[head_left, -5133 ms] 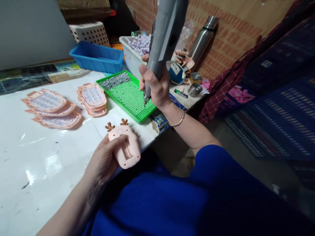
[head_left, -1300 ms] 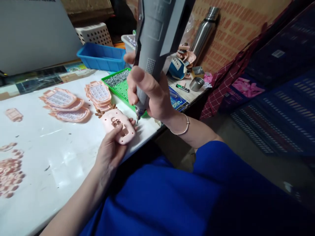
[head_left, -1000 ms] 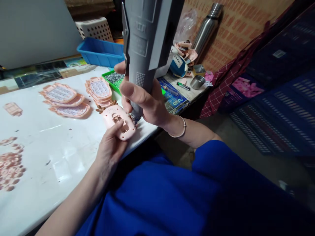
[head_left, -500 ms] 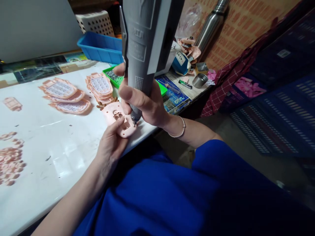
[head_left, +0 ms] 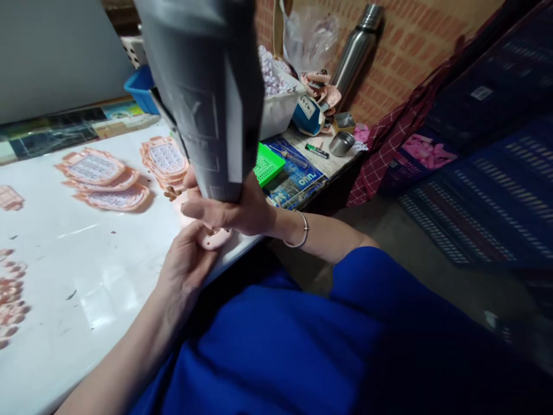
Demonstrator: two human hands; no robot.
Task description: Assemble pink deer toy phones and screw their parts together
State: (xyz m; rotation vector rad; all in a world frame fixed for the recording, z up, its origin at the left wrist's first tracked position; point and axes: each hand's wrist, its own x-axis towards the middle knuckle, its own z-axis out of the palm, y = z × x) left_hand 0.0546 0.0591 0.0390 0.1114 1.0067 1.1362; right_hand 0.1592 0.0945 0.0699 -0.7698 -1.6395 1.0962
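My right hand (head_left: 235, 210) is wrapped round a grey electric screwdriver (head_left: 211, 115), held upright with its tip down over a pink plastic toy phone (head_left: 215, 239). The tip is hidden behind my fingers, so I cannot tell whether it touches. My left hand (head_left: 188, 251) grips the toy phone by its near left side at the table's front edge. The phone lies back side up, with brown antler-like parts (head_left: 173, 193) at its far end; my right hand covers most of it.
Stacks of pink keypad fronts (head_left: 101, 178) lie on the white table (head_left: 103, 259), with small pink pieces (head_left: 11, 300) at left. Behind my right hand are a green tray (head_left: 268, 164), a white tub (head_left: 279, 109), a metal cup (head_left: 341, 144) and a steel bottle (head_left: 356, 52).
The screwdriver has moved left over the toy phone, from its near right corner toward its far part. It now hides more of the phone. My view has shifted slightly.
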